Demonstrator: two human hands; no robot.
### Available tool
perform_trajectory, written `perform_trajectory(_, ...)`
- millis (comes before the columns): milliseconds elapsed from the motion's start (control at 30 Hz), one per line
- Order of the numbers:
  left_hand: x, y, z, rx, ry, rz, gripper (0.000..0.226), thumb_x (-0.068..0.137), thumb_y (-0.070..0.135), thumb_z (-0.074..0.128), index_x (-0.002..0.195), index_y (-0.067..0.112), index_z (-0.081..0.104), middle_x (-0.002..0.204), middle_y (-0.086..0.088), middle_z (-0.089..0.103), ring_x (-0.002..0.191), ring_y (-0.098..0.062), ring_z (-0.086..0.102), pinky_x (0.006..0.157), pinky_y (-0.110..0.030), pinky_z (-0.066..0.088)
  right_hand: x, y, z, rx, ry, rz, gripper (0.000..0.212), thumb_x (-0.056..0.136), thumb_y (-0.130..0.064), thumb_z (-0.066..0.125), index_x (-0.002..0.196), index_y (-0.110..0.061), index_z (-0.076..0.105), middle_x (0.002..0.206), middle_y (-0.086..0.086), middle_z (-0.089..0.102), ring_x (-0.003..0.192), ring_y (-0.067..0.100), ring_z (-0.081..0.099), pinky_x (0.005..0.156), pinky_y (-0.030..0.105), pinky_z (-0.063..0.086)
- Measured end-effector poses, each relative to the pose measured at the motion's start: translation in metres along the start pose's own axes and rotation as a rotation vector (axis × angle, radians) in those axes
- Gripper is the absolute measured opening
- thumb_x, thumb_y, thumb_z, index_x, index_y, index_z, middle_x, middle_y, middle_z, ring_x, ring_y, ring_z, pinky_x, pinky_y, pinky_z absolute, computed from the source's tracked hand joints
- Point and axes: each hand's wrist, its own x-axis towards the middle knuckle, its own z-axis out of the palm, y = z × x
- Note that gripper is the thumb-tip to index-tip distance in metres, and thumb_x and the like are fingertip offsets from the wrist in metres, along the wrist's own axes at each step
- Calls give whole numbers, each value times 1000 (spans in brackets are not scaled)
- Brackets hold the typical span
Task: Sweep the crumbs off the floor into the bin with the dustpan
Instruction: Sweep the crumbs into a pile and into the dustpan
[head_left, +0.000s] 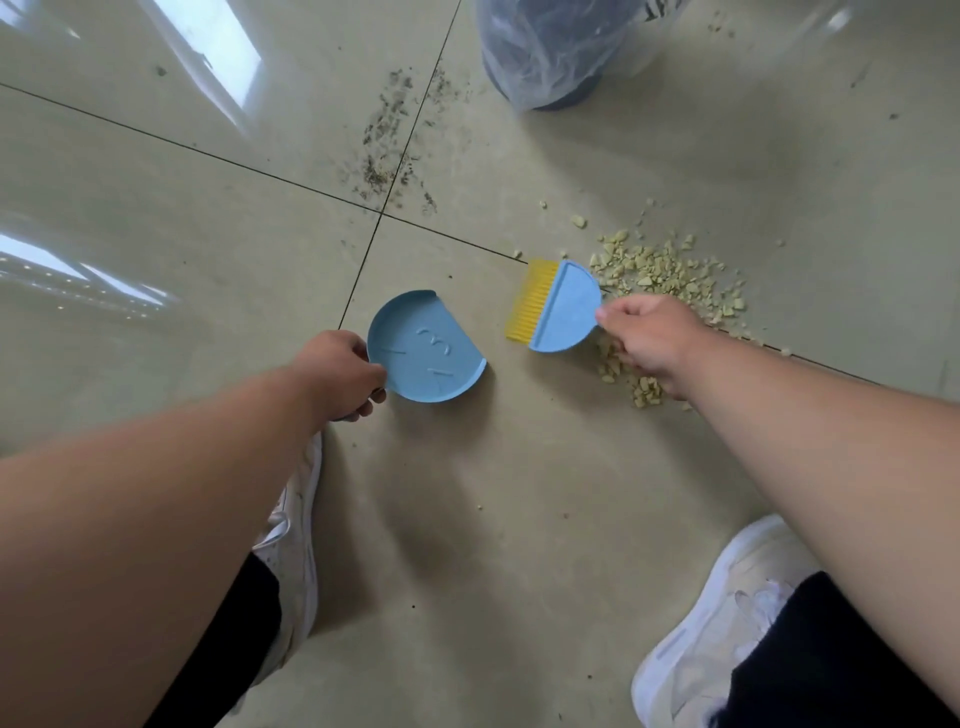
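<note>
My left hand (340, 371) grips the left edge of a small blue half-round dustpan (423, 348), whose open straight edge faces right. My right hand (647, 338) holds a blue half-round brush (566, 306) with yellow bristles (535, 301) pointing left toward the dustpan. A pile of pale yellow crumbs (670, 275) lies on the floor behind and under my right hand, to the right of the brush. The bin (545, 52), dark blue with a clear plastic liner, stands at the top centre, partly cut off by the frame.
Fine dark debris (395, 135) is scattered along the tile joint left of the bin. My white shoes (296, 535) (722, 608) rest on the beige tiled floor (156, 208) near the bottom. A few stray crumbs (579, 221) lie above the brush.
</note>
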Motion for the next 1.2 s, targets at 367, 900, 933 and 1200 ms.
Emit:
perform_trajectory(367,15,19,0,-34,13,-19,13,90,7,59,99,6,68,80,-15,80,54,-22,66,44,-25,52,32,-63,52,-82,139,16,15,96,-29,63,95,-16,70,75,2,64,58,21,57,50,20,42)
perform_trajectory(900,14,32,9,-91,34,-3,14,90,5,59,100,5,68,81,-17,79,54,-23,64,43,-25,52,24,-2,-28,-21,210,65,22,90,-42,69,104,-26,74,71,-6,61,55,14,48,50,20,36)
perform_trajectory(933,15,34,10,-107,29,1,15,89,4,59,101,5,69,81,-17,79,53,-22,64,43,-25,52,26,-8,-22,2,182,53,22,91,-40,68,105,-24,74,70,-6,59,54,14,48,49,20,37)
perform_trajectory(1200,29,67,13,-200,-3,67,17,101,8,66,116,5,71,73,-4,81,46,-6,68,44,-21,54,47,-65,34,19,129,-80,15,94,-40,65,98,-26,68,76,-3,63,63,18,58,54,23,42)
